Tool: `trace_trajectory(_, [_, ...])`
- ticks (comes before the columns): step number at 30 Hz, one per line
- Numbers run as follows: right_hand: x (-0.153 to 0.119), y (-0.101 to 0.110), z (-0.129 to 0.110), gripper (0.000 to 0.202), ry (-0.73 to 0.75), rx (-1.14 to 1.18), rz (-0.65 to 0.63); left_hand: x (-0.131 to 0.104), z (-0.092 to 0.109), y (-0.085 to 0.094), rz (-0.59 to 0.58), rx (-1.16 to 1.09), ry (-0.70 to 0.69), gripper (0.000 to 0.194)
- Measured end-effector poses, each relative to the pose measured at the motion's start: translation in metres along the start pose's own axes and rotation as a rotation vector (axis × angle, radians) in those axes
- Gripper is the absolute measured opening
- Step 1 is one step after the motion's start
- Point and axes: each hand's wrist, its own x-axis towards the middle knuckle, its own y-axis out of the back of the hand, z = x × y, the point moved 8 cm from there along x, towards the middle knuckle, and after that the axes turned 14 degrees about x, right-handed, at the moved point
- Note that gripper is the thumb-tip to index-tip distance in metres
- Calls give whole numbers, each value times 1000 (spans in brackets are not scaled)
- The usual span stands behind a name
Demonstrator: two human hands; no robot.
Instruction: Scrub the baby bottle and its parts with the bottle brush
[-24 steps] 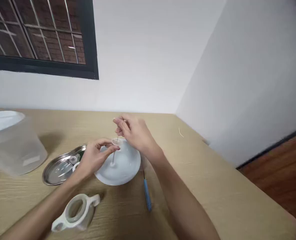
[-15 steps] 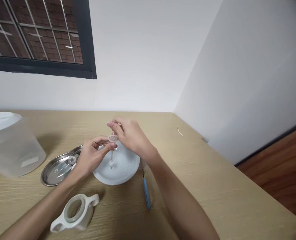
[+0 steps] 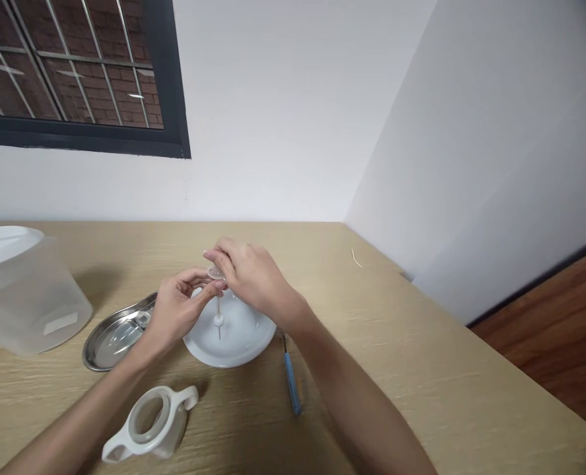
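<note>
We have the disc (image 3: pixel 215 272) and the small white bead (image 3: pixel 218 320) both on the thin stick (image 3: pixel 218 305) already, as far as we can judge; what is left is letting go of the disc. Our left hand (image 3: pixel 178 307) pinches at the disc between thumb and fingers, over the white bowl (image 3: pixel 251 346); our right hand (image 3: pixel 256 274) curls above it, fingertips bent in, though we cannot tell what they grip. The disc looks clear and thin, the bowl smooth and glossy. Left of it, a shiny, curved metal tray (image 3: pixel 89 346) carries a see-through piece (image 3: pixel 143 319), lying apart. Toward the wood-grained table's (image 3: pixel 396 376) near edge sit a hard white ring with two lugs (image 3: pixel 168 430) and a blue-handled tool (image 3: pixel 292 384); a frosted bucket (image 3: pixel 40 297) stands nearer the far edge, and a pale, bent strip (image 3: pixel 356 258) lies by the far right corner.
</note>
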Motion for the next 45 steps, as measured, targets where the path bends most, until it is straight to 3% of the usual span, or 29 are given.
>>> trace_trajectory(8, [0,10,-3,26,-2,-41,46,-3,6,-7,-17,-2,-19,18])
trace_trajectory(31, [-12,68,-19,32,94,111,330,-10,8,-24,-101,111,-65,18])
trace_trajectory(37, [-14,68,-18,33,95,240,385,-9,8,-20,-109,108,-57,17])
trace_trajectory(41, [-11,61,-11,30,40,373,348,-6,8,-13,-73,88,-53,18])
trace_trajectory(45, [-9,55,-9,25,24,332,292,-6,10,-11,-71,104,-68,18])
